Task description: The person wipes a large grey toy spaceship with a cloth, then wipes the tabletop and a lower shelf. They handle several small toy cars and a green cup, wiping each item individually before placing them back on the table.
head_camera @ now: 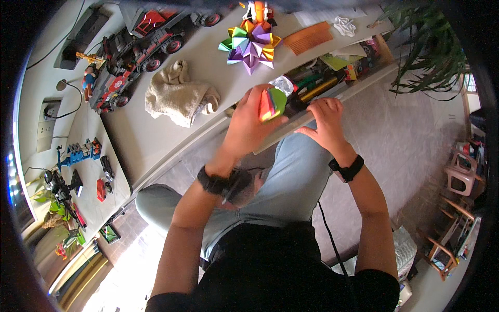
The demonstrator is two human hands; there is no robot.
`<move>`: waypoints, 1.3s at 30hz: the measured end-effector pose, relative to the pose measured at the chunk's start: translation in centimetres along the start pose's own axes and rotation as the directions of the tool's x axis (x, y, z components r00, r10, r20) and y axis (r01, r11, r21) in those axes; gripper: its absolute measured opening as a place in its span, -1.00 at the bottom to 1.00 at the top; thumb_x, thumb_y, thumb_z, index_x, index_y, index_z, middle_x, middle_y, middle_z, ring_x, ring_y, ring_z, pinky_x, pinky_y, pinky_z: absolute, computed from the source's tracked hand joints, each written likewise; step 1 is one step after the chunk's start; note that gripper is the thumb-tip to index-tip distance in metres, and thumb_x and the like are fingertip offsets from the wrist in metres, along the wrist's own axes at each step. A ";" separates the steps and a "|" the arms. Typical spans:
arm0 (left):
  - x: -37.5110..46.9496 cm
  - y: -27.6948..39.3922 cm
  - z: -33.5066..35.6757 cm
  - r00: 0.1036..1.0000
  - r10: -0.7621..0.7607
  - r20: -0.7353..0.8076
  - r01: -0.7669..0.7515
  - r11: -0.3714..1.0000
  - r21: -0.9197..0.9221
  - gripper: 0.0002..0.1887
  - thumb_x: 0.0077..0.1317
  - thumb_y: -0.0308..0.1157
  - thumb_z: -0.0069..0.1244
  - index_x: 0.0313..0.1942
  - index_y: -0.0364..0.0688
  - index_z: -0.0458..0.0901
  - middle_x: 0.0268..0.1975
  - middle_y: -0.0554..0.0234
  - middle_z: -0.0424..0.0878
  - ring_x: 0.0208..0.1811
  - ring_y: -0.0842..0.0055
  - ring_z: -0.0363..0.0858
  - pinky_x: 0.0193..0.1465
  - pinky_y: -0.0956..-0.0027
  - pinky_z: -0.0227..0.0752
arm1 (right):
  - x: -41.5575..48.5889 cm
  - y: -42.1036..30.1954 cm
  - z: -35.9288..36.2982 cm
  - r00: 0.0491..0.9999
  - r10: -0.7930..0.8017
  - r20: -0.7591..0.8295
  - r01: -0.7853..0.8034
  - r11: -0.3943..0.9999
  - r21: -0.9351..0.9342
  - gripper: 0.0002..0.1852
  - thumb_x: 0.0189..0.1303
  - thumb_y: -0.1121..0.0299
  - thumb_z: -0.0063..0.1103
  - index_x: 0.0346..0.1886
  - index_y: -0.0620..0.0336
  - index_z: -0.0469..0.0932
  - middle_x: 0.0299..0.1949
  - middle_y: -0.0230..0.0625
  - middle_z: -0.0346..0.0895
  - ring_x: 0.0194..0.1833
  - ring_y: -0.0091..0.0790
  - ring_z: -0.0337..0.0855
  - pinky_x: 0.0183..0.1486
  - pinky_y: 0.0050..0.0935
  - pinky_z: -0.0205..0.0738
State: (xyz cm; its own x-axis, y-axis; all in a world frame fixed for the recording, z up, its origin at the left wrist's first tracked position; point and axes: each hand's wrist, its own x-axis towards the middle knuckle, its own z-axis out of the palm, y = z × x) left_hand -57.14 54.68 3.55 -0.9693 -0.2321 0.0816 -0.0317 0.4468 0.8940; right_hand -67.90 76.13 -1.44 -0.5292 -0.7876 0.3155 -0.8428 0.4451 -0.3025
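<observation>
My left hand (251,121), a little blurred, is closed around a small multicoloured object (273,104) with green, red and yellow faces. It is above the near end of an open drawer (284,134). What exactly the object is, the blur does not settle. My right hand (327,123) grips the drawer's front edge, fingers over the top and thumb towards me. Inside the drawer, by the held object, lies a crumpled silvery piece (282,85). Beyond it are a yellow rod-like thing (319,89) and some green paper (341,62).
On the desk (132,148) lie a beige cloth (179,93), a folded-paper star ornament (251,45), an orange-brown comb (308,38) and a white knot-shaped piece (344,26). A large toy truck (136,58) stands behind. Plant leaves (429,46) hang at the right.
</observation>
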 end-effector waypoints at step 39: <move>-4.5 -2.0 -3.4 0.976 -0.154 0.157 0.114 0.965 0.237 -0.64 0.09 -0.30 0.21 -0.14 -0.23 0.53 -0.28 -0.10 0.62 -0.24 0.01 0.59 -0.19 0.14 0.44 | 7.1 -1.8 5.1 0.639 -0.108 0.762 -0.402 0.797 0.450 -0.31 -0.12 0.36 0.46 0.16 0.11 0.36 0.00 -0.01 0.52 0.07 -0.04 0.54 0.08 -0.24 0.42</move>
State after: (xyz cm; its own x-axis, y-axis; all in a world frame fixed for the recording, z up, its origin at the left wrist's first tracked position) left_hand -51.90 51.87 2.87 -0.9789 -0.1599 -0.1268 -0.1990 0.6096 0.7673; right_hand -69.67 67.55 -3.22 -0.1726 -0.8755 -0.4513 -0.4153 0.4801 -0.7727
